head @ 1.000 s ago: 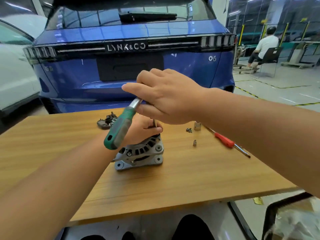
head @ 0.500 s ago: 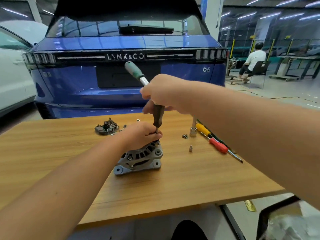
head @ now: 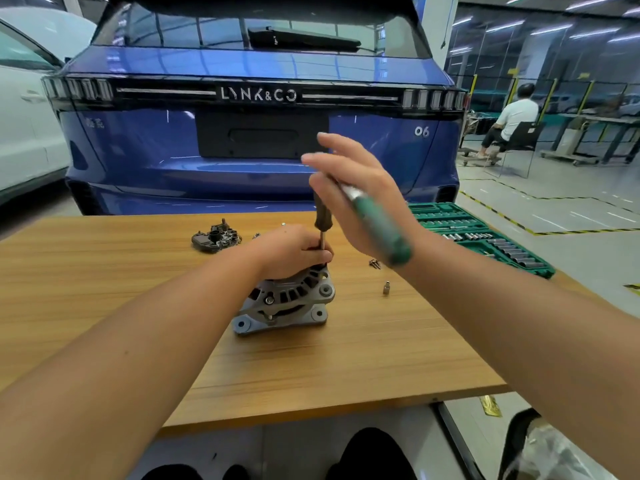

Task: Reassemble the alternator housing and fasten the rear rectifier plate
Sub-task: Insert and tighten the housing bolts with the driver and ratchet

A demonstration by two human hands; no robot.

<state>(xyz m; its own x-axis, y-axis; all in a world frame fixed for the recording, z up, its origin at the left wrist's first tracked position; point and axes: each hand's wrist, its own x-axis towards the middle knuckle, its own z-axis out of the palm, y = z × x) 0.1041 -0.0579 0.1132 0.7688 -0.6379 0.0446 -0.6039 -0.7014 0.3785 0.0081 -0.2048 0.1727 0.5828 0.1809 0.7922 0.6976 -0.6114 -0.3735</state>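
Workshop floor fills the background, with a blue car across the upper middle of the frame and a seated person at the upper right. Below it lies the wooden table, and the alternator sits near the table's middle, at centre frame. My left hand rests on top of it, fingers curled and pinching the thin shaft of the ratchet extension, which stands nearly upright from the housing's upper right edge. My right hand is just above and right of that shaft; its fingers look spread and blurred, and the green-handled ratchet slants down to the right across its palm. Whether the thumb grips it I cannot tell. I judge the next swing turns about that upright axis, so the left hand must keep it square. The rectifier plate lies well apart, upper left of the alternator. Loose screws and a small socket lie to the right, with a green socket case beyond.
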